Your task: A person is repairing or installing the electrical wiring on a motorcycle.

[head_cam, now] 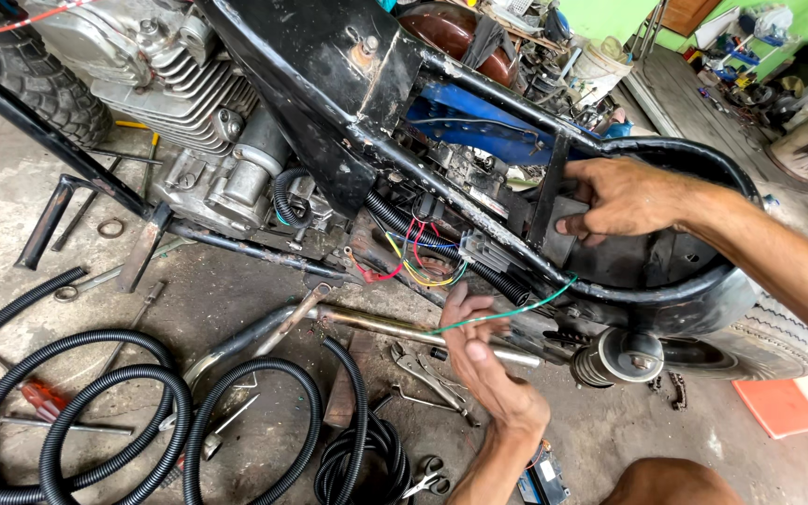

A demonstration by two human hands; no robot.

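Observation:
A stripped motorcycle with a black frame and bare engine fills the upper view. My left hand is below the frame, fingers pinching thin green and white wires that run up to a black corrugated wire sleeve. Red, yellow and blue wires hang in a bundle beside it. My right hand reaches inside the rear frame loop, fingers pressed on a dark boxy part behind the frame rail.
Coils of black corrugated tubing lie on the concrete floor at left. Pliers, scissors, a red-handled screwdriver and wrenches are scattered below the bike. An orange and white box sits by the rear tyre.

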